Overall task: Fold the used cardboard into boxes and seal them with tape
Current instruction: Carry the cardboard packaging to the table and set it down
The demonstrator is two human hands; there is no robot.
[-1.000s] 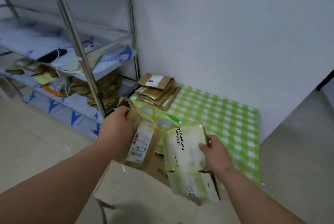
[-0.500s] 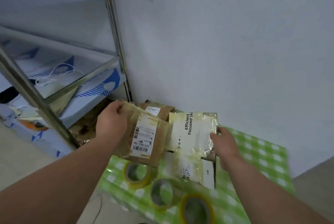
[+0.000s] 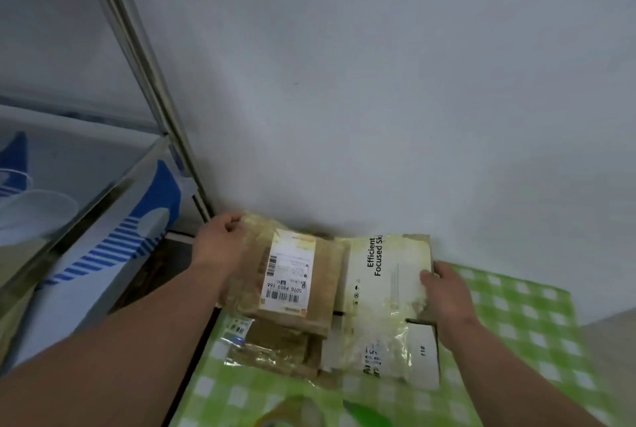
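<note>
My left hand [image 3: 220, 244] grips the far left edge of a flattened brown cardboard piece [image 3: 320, 282] with a white barcode label. My right hand [image 3: 444, 292] grips the right edge of a flattened white cardboard piece [image 3: 385, 275] printed "Efficient Focused" and covered in old yellowish tape. Both pieces are held over a stack of flattened cardboard [image 3: 275, 347] lying by the wall on the green checked mat [image 3: 523, 320]. A tape roll [image 3: 292, 413] shows blurred at the bottom edge.
A metal shelf rack [image 3: 144, 58] stands at the left, with a white and blue box [image 3: 113, 247] on its lower shelf. A white wall [image 3: 378, 82] rises directly behind the stack. Grey floor [image 3: 612, 351] shows at the far right.
I have moved closer to the wall. Both hands carried the two flat pieces forward and down over the stack. The tape rolls have slid nearly out of view at the bottom.
</note>
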